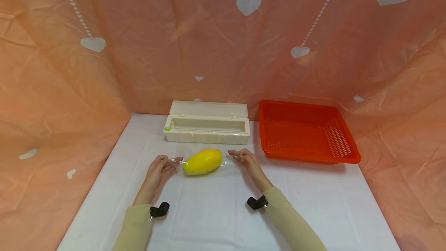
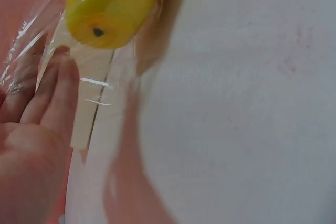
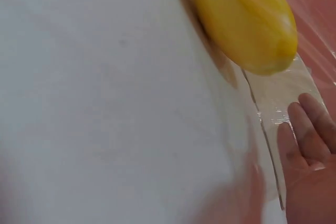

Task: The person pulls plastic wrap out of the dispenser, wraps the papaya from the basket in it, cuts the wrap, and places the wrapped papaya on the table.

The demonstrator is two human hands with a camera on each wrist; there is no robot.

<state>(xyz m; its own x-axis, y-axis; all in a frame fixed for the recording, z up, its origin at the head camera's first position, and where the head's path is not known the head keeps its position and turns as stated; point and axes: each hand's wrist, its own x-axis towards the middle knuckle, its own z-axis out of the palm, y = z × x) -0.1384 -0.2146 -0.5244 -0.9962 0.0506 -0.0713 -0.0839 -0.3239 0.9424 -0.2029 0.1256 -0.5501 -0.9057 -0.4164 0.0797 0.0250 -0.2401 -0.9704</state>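
Note:
A smooth yellow oblong fruit [image 1: 203, 161], shaped like a papaya, lies between the two hands, with clear plastic wrap [image 1: 177, 161] around it. In the left wrist view the fruit's blunt end [image 2: 100, 27] shows a dark stem mark under the shiny film. My left hand [image 1: 161, 167] pinches the wrap gathered at the fruit's left end, its other fingers extended. On the opposite side my right hand [image 1: 248, 162] pinches the wrap off the right end. Three fairly straight fingers [image 3: 310, 129] of that hand show in the right wrist view, while its thumb is hidden there.
Behind the fruit stands a white wrap dispenser box [image 1: 207, 138] with its lid raised and a green slider [image 1: 167, 129] at its left. A red perforated basket [image 1: 310, 158] sits at the back right of the white-covered table [image 1: 205, 212]. An orange curtain [image 1: 209, 42] surrounds it.

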